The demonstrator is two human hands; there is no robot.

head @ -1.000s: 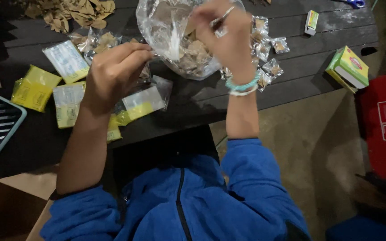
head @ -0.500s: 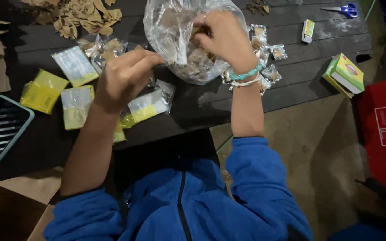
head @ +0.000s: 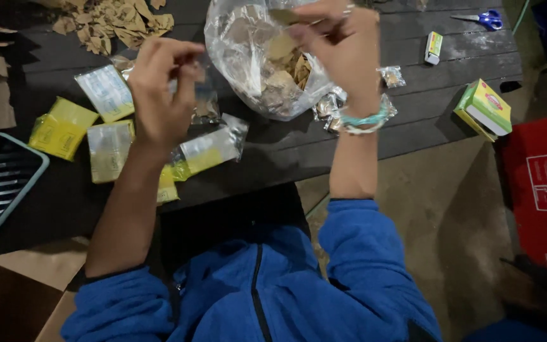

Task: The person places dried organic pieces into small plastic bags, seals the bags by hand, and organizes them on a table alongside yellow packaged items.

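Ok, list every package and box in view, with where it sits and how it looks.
Clear plastic bag: held up over the table, brown pieces inside.
Yellow sachets: left on the dark table, flat, some clear-wrapped.
Small box: far right of the table, white and yellow.
Green-yellow box: right table edge, rectangular.
Red box: floor at right, white label.

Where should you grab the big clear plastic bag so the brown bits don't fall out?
Probably at its open top edge, from above: the plastic bag sags full of brown pieces, heavy at the bottom, and the right hand is already at its mouth.
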